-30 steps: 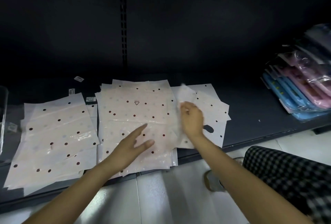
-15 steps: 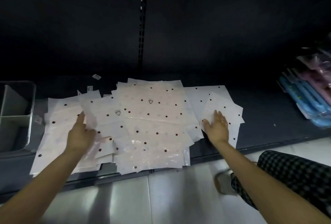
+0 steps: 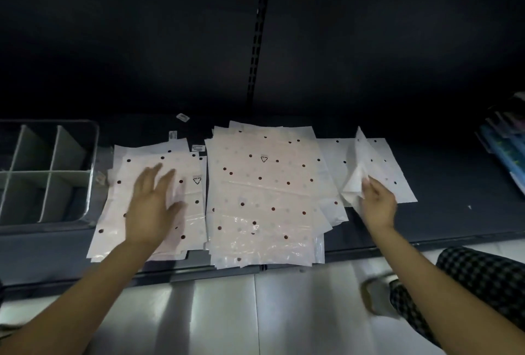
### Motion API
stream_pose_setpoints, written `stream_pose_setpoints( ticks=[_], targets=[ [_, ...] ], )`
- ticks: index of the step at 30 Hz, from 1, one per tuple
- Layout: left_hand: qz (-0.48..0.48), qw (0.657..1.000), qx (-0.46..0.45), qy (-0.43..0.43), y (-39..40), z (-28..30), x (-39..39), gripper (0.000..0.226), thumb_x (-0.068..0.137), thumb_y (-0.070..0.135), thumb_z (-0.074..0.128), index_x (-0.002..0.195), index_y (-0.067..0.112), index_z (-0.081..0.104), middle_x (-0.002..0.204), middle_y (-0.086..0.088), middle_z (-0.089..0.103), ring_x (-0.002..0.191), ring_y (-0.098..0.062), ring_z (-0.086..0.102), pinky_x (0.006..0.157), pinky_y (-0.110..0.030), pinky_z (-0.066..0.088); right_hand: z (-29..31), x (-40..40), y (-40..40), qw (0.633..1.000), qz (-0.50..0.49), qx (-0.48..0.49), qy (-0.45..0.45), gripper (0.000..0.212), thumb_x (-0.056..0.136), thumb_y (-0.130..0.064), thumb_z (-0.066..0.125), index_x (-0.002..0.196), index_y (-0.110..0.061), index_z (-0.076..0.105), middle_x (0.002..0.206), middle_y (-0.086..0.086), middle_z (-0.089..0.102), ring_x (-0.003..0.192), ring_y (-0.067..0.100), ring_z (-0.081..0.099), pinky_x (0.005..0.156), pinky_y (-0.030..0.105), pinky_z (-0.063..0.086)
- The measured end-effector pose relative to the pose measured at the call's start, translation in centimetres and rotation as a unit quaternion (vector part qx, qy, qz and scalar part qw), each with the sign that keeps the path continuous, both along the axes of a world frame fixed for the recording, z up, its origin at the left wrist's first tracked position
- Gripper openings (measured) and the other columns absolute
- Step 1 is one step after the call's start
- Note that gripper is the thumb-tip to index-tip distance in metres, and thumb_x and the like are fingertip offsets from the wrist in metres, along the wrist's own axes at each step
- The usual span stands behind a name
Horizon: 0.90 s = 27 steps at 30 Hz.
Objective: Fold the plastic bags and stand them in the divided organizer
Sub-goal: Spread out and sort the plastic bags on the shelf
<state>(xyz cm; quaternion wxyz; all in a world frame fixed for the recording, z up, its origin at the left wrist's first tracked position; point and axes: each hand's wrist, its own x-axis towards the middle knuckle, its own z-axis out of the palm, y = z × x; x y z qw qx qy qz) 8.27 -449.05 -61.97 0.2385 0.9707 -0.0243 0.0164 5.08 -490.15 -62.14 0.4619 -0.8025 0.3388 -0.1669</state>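
Two hands: left (image 3: 152, 207) flat on bags (image 3: 159, 198), right (image 3: 379, 204) pinching bag edge (image 3: 355, 181).

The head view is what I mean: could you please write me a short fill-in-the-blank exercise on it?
1. The left hand lies spread over the ____ pile of dotted bags.
2. The right hand pinches a bag lifted from the ____ pile.
3. The divided organizer stands at the far ____.

Missing words: left; right; left
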Motion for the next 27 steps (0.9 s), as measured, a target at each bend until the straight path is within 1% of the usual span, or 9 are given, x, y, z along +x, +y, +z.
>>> stream_pose_setpoints(
  ticks=[3,6,8,11,13,17,22,25,27],
  targets=[
    [-0.008,0.947,-0.282,0.156,-4.3,2.1,-0.1,0.063,0.082,0.033,0.069,0.138,0.018,0.046,0.142,-0.001,0.044,0.125,-0.020,0.045,0.103,-0.035,0.038,2.7,1.0,6.1,0.986,0.151,0.054,-0.041,0.032,0.095,-0.014,0.053,0.125,-0.004,0.058,0.124,0.001,0.058,0.108,0.003,0.052,0.078,-0.003,0.038],
    [0.021,0.817,-0.486,0.310,-7.4,4.0,-0.2,0.084,0.067,0.061,0.064,0.140,0.027,0.039,0.135,0.005,0.049,0.120,-0.015,0.050,0.096,-0.035,0.047,3.7,0.9,12.5,0.942,0.330,0.053,-0.036,0.029,0.095,-0.017,0.054,0.122,-0.014,0.061,0.121,-0.014,0.056,0.108,-0.008,0.054,0.088,0.011,0.047],
    [0.029,0.792,-0.514,0.329,-8.2,4.3,-0.3,0.078,0.064,0.059,0.068,0.132,0.028,0.044,0.124,0.005,0.058,0.109,-0.017,0.060,0.080,-0.031,0.053,3.3,0.5,15.8,0.897,0.439,-0.032,-0.024,0.026,0.095,-0.017,0.055,0.119,-0.015,0.065,0.124,-0.005,0.061,0.116,0.008,0.054,0.102,0.025,0.043],
    [0.091,0.867,-0.433,0.228,-7.8,3.2,0.1,0.056,0.078,0.014,0.074,0.127,0.016,0.048,0.117,-0.009,0.064,0.098,-0.024,0.063,0.078,-0.034,0.052,1.8,0.2,17.1,0.827,0.543,-0.142,-0.027,0.027,0.093,-0.022,0.056,0.116,-0.010,0.067,0.128,0.007,0.060,0.124,0.013,0.049,0.111,0.018,0.027],
    [0.167,0.903,-0.350,0.183,-6.1,2.2,0.4,0.070,0.080,-0.003,0.068,0.140,0.017,0.037,0.129,-0.018,0.055,0.108,-0.032,0.055,0.090,-0.043,0.048,1.2,0.7,15.3,0.855,0.497,-0.147,-0.015,0.030,0.094,-0.023,0.056,0.122,-0.013,0.063,0.135,0.006,0.055,0.131,0.013,0.041,0.114,0.022,0.022],
    [0.212,0.943,-0.235,0.105,-0.5,1.3,1.0,0.086,0.081,-0.006,0.065,0.148,0.026,0.022,0.130,-0.028,0.050,0.085,-0.036,0.057,0.071,-0.043,0.049,-0.1,2.3,6.4,0.956,0.221,-0.180,0.075,0.048,0.098,-0.027,0.047,0.142,-0.010,0.039,0.152,0.010,0.032,0.142,0.023,0.023,0.116,0.027,0.016],
    [0.186,0.981,-0.046,0.041,2.7,-0.5,0.1,0.080,0.075,-0.002,0.072,0.144,0.012,0.032,0.144,-0.030,0.023,0.122,-0.054,0.032,0.089,-0.065,0.038,-3.0,0.8,-2.9,0.921,0.090,-0.204,0.319,0.078,0.095,-0.055,0.033,0.151,-0.011,0.002,0.159,0.008,0.000,0.146,0.026,-0.001,0.119,0.045,0.002],
    [0.032,0.997,0.064,-0.033,1.6,-1.8,-0.7,0.071,0.071,0.002,0.077,0.135,0.003,0.047,0.140,-0.034,0.034,0.127,-0.055,0.028,0.099,-0.066,0.029,-4.4,0.3,-3.9,0.918,0.084,-0.217,0.322,0.070,0.096,-0.055,0.032,0.151,-0.016,0.014,0.159,0.003,0.005,0.146,0.024,0.001,0.117,0.049,0.001],
    [-0.045,0.994,0.102,0.019,0.8,-2.7,-1.1,0.060,0.080,0.011,0.071,0.135,0.006,0.049,0.144,-0.027,0.036,0.132,-0.050,0.028,0.107,-0.061,0.025,-4.6,0.3,-3.9,0.930,0.063,-0.240,0.272,0.049,0.098,-0.042,0.040,0.143,-0.022,0.038,0.156,0.001,0.023,0.144,0.024,0.014,0.116,0.048,0.012]
  ],
)
